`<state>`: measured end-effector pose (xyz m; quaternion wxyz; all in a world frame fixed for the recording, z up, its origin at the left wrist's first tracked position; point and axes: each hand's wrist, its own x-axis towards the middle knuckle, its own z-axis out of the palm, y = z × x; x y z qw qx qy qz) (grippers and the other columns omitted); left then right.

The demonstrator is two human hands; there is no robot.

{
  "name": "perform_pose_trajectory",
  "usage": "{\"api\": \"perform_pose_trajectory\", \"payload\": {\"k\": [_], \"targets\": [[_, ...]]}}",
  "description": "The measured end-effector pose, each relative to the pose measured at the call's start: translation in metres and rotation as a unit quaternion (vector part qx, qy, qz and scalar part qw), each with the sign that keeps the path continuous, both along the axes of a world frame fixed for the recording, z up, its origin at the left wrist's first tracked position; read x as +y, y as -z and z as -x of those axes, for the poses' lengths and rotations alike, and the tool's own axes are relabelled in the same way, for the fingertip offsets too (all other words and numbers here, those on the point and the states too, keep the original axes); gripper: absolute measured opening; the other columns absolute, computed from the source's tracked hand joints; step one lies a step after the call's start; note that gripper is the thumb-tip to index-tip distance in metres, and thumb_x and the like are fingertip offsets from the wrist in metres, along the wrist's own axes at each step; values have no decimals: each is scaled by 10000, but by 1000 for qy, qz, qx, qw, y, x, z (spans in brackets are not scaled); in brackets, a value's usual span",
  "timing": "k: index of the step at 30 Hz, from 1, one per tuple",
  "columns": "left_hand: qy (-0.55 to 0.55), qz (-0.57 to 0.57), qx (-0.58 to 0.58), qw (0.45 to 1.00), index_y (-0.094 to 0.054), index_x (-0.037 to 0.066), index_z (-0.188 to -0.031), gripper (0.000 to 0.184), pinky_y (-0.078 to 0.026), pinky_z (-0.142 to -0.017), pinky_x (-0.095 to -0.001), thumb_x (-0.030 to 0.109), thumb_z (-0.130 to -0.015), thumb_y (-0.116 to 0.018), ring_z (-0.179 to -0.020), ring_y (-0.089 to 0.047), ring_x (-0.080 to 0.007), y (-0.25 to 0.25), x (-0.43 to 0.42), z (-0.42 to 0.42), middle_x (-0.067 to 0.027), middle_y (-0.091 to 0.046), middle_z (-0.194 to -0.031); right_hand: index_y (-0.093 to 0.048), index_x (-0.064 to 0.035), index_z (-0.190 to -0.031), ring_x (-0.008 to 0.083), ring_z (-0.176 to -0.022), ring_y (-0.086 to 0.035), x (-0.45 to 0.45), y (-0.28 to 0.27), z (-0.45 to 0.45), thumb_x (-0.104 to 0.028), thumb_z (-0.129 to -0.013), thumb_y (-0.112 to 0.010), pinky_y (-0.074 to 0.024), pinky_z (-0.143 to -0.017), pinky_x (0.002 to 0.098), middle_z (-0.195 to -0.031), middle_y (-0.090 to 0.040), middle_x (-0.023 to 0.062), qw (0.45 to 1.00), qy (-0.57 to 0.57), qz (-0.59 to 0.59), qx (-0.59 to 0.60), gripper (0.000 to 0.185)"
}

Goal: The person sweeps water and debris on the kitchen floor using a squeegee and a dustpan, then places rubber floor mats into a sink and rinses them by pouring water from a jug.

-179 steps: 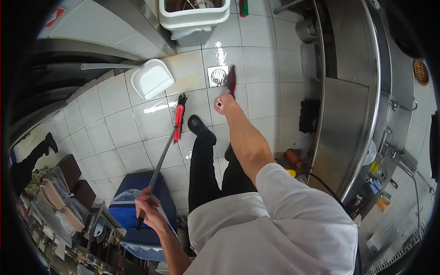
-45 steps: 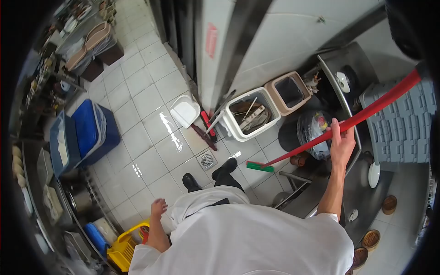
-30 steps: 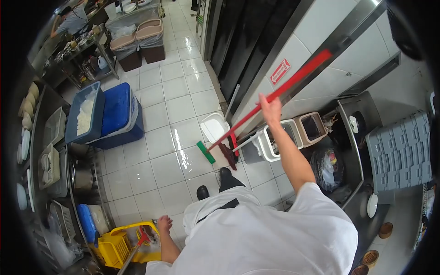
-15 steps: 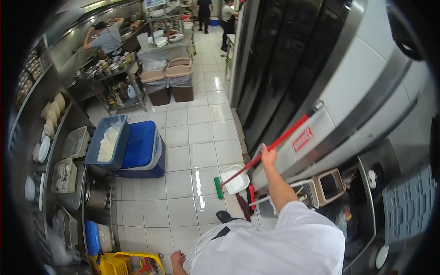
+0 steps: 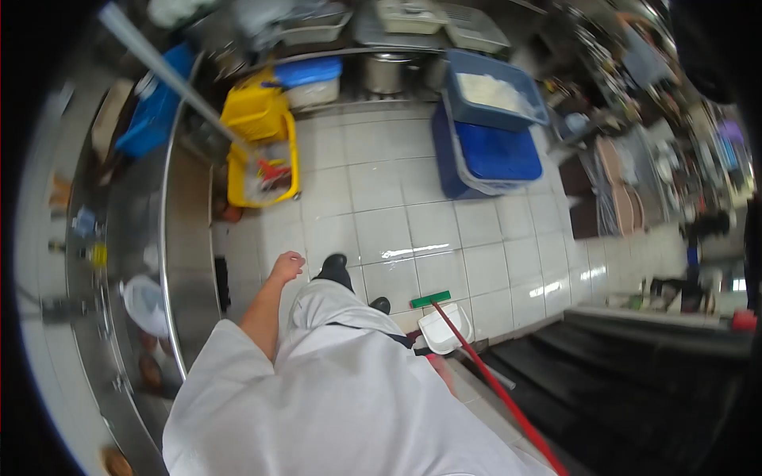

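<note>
Any lettering on the yellow mop bucket (image 5: pixel 255 120) is too blurred to read. The left arm (image 5: pixel 264 313) stretches forward, its left hand (image 5: pixel 288 266) over the tiled floor (image 5: pixel 379 189), fingers loosely curled around nothing. The green broom head (image 5: pixel 431 300) is just beside the white dustpan (image 5: pixel 436 329); its red handle (image 5: pixel 490 377) slants past the lower edge. The right hand is out of view; its fingers' state cannot be told.

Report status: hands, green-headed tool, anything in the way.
Left hand empty; right hand out of view. Green head down by the floor, red handle running off frame. White dustpan beside head, beneath handle; may obstruct.
</note>
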<state>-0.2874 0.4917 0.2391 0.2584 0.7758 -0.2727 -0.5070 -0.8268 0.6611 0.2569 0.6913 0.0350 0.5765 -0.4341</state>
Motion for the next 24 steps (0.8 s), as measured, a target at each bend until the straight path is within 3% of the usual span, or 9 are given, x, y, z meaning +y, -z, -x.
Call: {"api": "perform_pose_trajectory", "payload": {"k": [3,7,8,10,14,15,16,20,24], "targets": [[-72,-117,-58,989,-648,24,-979,256,-521,-519,-334,241,-844,-628,-619,-659,-180,29,62,-38,-83,-671,-785,-614,-96,-998,243,-849,-624,-57,36,-45,-361,-840,-656,-504,-737,419,-916,-634,76,958,-271,-88,19,311],[140,-186,-101,967,-618,12,-770,150,-504,-481,-353,153,-821,-618,-526,-622,-196,55,151,-55,-124,-623,-672,-594,-109,-1043,222,-876,-624,-184,60,-76,-317,-851,-624,-498,-753,405,-925,-617,61,899,-421,-57,102,285],[118,-186,-95,971,-618,12,-770,150,-504,-481,-353,153,-821,-618,-526,-622,-196,55,163,-48,-124,-623,-672,-588,-113,-1054,217,-883,-624,-221,62,-83,-306,-853,-615,-497,-757,402,-927,-612,57,890,-439,-35,122,281],[-282,-240,73,926,-627,21,-790,143,-491,-455,-364,151,-844,-606,-530,-623,-202,56,180,-40,-119,-611,-667,-578,-119,-1077,206,-896,-624,-297,60,-95,-285,-858,-599,-494,-765,394,-931,-604,50,886,-434,16,162,275],[-288,-299,132,900,-599,58,-998,163,-495,-475,-337,171,-880,-600,-612,-630,-199,78,174,-46,-98,-627,-840,-539,-68,-1178,198,-790,-631,-432,-2,-130,-239,-888,-601,-494,-616,310,-935,-623,70,857,-444,92,243,342],[-317,-260,155,899,-601,61,-1002,166,-498,-494,-339,172,-879,-596,-642,-635,-200,80,158,-56,-95,-628,-846,-538,-64,-1181,173,-755,-624,-456,-19,-145,-219,-885,-598,-483,-593,302,-924,-621,67,824,-467,88,309,340],[-345,-221,180,894,-602,64,-1006,168,-500,-513,-341,173,-878,-593,-672,-639,-201,81,142,-65,-93,-628,-851,-510,-56,-1241,214,-917,-624,-478,-38,-158,-304,-869,-614,-487,-783,381,-1043,-611,98,771,-525,65,356,459],[-332,-36,172,927,-642,64,-960,175,-517,-561,-335,196,-845,-637,-733,-661,-182,113,91,-115,-84,-647,-844,-509,-58,-1250,245,-962,-627,-553,-57,-187,-313,-876,-605,-485,-834,414,-1106,-596,113,695,-592,10,407,463],[-475,7,149,867,-607,79,-1093,303,-496,-590,-312,207,-822,-647,-725,-655,-176,63,38,-154,-49,-644,-878,-520,-74,-1239,273,-990,-626,-609,-57,-234,-315,-882,-597,-476,-882,451,-1147,-580,118,618,-660,-46,425,437]]}}
